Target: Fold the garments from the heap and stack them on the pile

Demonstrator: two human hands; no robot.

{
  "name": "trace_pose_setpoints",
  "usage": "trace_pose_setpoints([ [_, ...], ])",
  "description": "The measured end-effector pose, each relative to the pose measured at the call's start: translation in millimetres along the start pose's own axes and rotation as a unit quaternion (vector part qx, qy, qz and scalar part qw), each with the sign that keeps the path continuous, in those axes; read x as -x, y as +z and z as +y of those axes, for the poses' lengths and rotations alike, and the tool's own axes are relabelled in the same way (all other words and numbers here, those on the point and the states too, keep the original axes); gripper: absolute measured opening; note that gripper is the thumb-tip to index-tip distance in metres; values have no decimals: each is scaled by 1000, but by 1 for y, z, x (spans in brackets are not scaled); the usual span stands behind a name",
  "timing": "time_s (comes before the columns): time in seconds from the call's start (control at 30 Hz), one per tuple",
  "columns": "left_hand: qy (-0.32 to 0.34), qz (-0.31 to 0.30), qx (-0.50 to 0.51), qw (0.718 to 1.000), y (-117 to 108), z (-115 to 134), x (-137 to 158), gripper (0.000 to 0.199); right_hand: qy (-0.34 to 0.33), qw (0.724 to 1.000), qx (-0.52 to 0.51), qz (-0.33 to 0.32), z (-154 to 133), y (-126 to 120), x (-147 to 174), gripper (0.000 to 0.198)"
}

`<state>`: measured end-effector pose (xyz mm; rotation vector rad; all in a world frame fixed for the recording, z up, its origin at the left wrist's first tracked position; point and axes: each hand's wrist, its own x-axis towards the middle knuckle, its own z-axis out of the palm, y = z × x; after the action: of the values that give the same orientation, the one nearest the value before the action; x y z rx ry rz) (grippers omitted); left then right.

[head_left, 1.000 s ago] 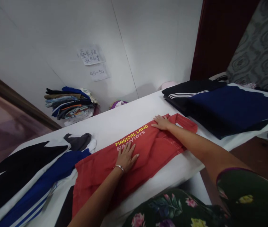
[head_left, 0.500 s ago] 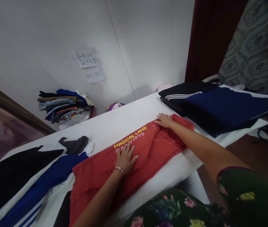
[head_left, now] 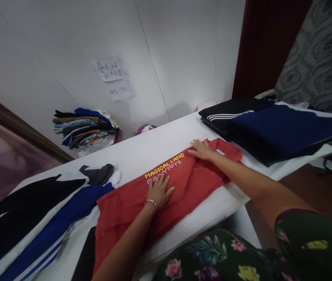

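A red garment with yellow and white lettering lies folded lengthwise across the white table. Flat on its middle, just below the lettering, rests my left hand, fingers spread, a bracelet on the wrist. My right hand lies near the garment's upper edge by the collar end, its fingers apart and slightly blurred. Neither hand grips the cloth. A small pale label shows inside the collar.
Black and blue clothes lie spread at the left. A large dark navy stack covers the right end. Behind the table edge stands a pile of folded clothes. Handwritten paper notes hang on the wall.
My right hand has slid slightly left along the upper edge, and the collar with its label now shows. My left hand stays on the garment. The view has shifted a little.
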<state>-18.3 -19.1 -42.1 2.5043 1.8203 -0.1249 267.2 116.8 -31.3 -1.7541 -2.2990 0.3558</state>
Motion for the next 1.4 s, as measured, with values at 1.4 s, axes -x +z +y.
trace_pose_setpoints([
  [1.4, 37, 108, 72, 991, -5, 4, 9, 50, 182, 943, -175, 216, 113, 2, 193, 42],
])
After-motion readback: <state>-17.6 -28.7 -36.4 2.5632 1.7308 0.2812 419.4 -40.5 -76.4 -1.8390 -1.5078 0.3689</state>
